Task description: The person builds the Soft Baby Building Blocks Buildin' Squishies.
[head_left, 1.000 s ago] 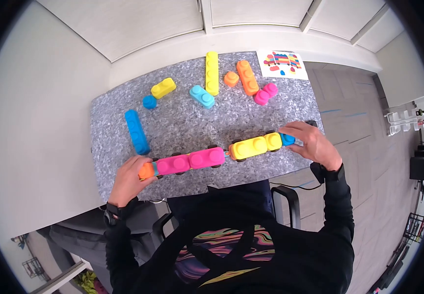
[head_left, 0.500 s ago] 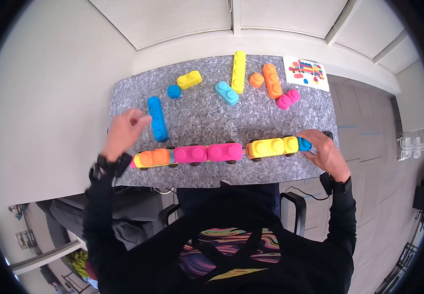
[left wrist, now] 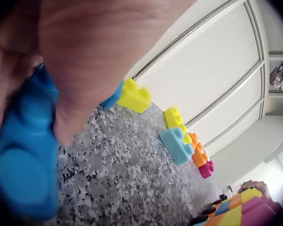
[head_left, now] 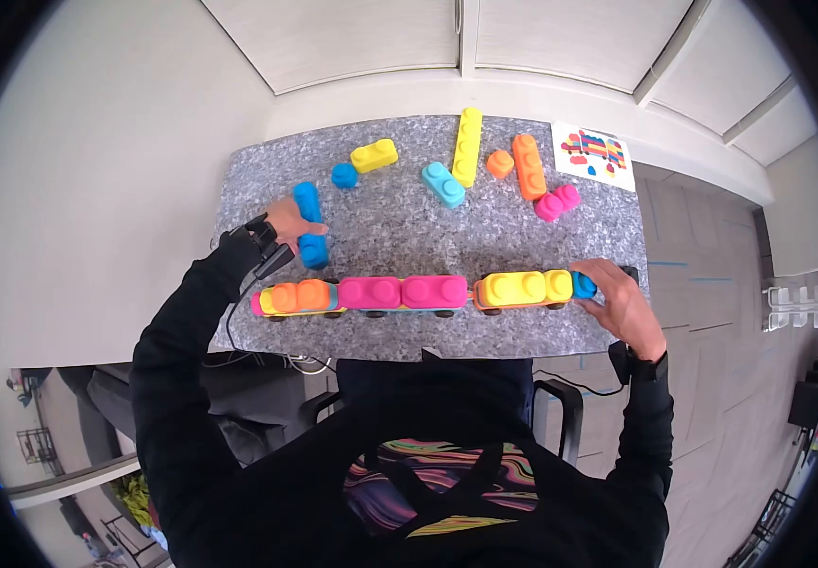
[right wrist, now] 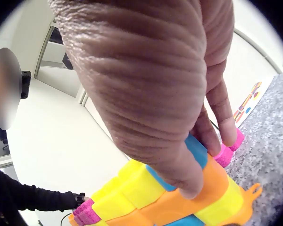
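My left hand grips a long blue building block on the left of the table, thumb along one side and fingers on the other; its middle is hidden under the hand. At the right end of a wheeled block train, my right hand pinches a small blue block on top. In the right wrist view, orange and yellow pieces show beneath that block. Yellow blocks come beside it on the train, then pink blocks, then orange blocks at the left end.
Along the back of the speckled grey table lie a small blue block, yellow blocks, a light blue block, orange blocks and pink blocks. A picture card lies at the back right corner.
My left hand has left the train's left end and moved up to the long blue block, taking hold of it. The right hand stays on the small blue block. The head view has shifted.
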A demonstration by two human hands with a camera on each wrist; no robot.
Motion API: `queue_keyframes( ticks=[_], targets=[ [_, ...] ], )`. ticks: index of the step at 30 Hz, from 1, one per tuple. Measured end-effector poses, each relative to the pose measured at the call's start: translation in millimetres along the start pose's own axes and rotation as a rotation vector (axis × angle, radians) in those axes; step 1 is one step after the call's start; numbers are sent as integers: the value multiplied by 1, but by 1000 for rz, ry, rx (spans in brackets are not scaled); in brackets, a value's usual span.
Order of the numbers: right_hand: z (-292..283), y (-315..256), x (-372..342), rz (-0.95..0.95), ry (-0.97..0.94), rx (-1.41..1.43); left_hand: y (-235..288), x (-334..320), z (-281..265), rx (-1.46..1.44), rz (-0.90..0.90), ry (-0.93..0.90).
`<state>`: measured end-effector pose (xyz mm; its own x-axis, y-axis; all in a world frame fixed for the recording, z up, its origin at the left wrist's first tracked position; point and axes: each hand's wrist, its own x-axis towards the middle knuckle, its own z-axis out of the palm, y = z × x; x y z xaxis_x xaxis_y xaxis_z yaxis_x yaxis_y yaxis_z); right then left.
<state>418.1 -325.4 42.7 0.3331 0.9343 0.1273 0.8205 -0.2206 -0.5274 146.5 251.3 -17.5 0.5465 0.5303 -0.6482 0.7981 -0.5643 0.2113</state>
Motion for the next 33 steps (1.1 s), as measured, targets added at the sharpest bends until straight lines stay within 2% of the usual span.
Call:
queue_keyframes(
  ticks=[4,7,8,9,11,12,14,17,20,24,27,29,33],
  targets=[
    [2,3,-1,7,-1,-2,-17,6,2,-88,84,41],
    [2,2,-2,19,2,-15,-16,-23,-24,-13,129,114],
    [2,2,-3,16,4,-25,-19,-32,-29,130,222,252],
    [2,1,-4,23,7,-23,-20,-41,-27,136,227,249],
    [3,1,-4,35,-1,-25,12,-104,-30,62,477,535],
    [3,0,-4,37,-4,-28,26,-127,-27,58,479,534],
    [2,-2,-4,54,-4,-29,53,-167,-15,-54,728,450],
    [0,-4,-2,56,-14,-27,73,-194,16,-84,908,332],
    [-1,-5,0,66,-38,-36,82,-193,47,12,1012,423],
    [-3,-4,0,44,-42,-56,84,-184,61,19,1016,413],
    [-8,-10,1,102,-95,-61,85,-182,64,9,1017,416],
    [-18,-31,7,-19,-12,-227,86,-182,63,-3,1003,401],
    [-14,-80,35,-73,42,-172,88,-181,66,-11,1025,416]
  ],
)
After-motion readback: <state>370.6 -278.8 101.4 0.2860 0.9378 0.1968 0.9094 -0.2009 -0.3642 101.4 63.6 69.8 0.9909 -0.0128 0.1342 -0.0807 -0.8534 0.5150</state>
